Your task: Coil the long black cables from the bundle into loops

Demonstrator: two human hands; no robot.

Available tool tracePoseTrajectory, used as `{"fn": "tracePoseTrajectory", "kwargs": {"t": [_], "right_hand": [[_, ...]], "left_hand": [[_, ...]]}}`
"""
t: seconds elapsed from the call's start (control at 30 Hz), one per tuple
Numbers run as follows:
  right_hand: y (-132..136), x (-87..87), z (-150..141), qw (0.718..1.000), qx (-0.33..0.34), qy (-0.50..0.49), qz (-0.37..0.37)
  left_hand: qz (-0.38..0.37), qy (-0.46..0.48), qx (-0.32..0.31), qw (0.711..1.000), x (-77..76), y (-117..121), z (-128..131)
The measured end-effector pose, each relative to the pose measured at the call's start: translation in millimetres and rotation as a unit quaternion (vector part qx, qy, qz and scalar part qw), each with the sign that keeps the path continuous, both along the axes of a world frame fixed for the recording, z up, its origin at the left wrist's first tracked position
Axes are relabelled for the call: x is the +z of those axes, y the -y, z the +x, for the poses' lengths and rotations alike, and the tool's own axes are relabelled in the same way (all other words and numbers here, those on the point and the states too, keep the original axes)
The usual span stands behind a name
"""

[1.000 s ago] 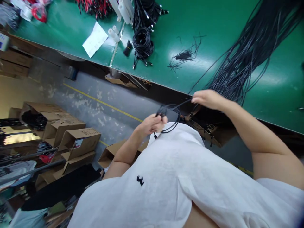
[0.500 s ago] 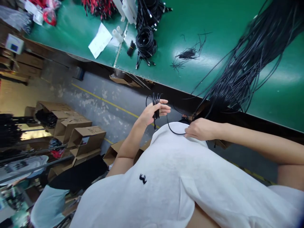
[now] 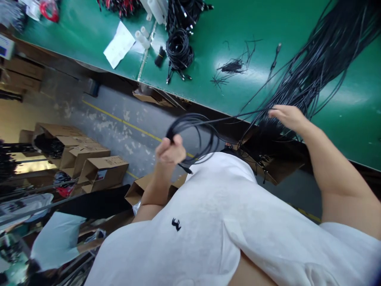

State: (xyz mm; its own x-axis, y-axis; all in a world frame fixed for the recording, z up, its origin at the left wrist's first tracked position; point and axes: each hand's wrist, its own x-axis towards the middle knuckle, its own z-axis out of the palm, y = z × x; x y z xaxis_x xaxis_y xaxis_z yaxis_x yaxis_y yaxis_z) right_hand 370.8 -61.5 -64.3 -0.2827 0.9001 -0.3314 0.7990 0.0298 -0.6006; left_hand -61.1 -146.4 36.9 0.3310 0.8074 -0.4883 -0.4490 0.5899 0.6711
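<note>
My left hand (image 3: 171, 150) is closed around one side of a looped black cable (image 3: 212, 139), held in the air in front of the bench edge. A plug end hangs below that fist. From the coil a length of cable runs right to my right hand (image 3: 287, 115), whose fingers are pinched on it. Past the right hand a cable end with a metal connector (image 3: 277, 49) sticks up over the green table. Behind the right hand a large bundle of loose black cables (image 3: 315, 75) lies across the table and hangs over its edge.
On the green table (image 3: 208, 95) are a finished cable coil (image 3: 179, 51), thin black ties (image 3: 233, 66), a white paper (image 3: 119, 45) and white spools (image 3: 142, 39). Cardboard boxes (image 3: 102, 172) stand on the floor at left. Another person's sleeve (image 3: 56, 240) shows lower left.
My right hand has moved up and right, drawing the cable out. My left hand has shifted left and closed to a fist, and the cable loops have spread wider.
</note>
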Motion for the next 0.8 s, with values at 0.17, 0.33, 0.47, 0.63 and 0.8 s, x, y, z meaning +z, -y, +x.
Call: {"fn": "tracePoseTrajectory", "kwargs": {"t": [0.17, 0.33, 0.47, 0.63, 0.8], "right_hand": [[29.4, -31.0, 22.4, 0.967, 0.094, 0.235, 0.03], [78.6, 45.3, -88.3, 0.932, 0.339, 0.016, 0.13], [61.1, 95.9, -136.2, 0.915, 0.347, -0.092, 0.185], [14.7, 88.2, -124.5, 0.951, 0.244, -0.126, 0.14], [-7.8, 39.3, -86.0, 0.982, 0.107, -0.142, 0.055]], "left_hand": [[0.035, -0.03, 0.177, 0.983, 16.1, -11.8, -22.9], [-0.015, -0.097, -0.001, 0.995, -14.1, -19.2, 10.5], [-0.031, -0.048, -0.143, 0.988, -35.8, -8.2, 39.6], [-0.009, 0.026, -0.271, 0.962, -25.9, 2.5, 53.1], [-0.011, 0.049, -0.208, 0.977, -18.2, 6.3, 42.3]]}}
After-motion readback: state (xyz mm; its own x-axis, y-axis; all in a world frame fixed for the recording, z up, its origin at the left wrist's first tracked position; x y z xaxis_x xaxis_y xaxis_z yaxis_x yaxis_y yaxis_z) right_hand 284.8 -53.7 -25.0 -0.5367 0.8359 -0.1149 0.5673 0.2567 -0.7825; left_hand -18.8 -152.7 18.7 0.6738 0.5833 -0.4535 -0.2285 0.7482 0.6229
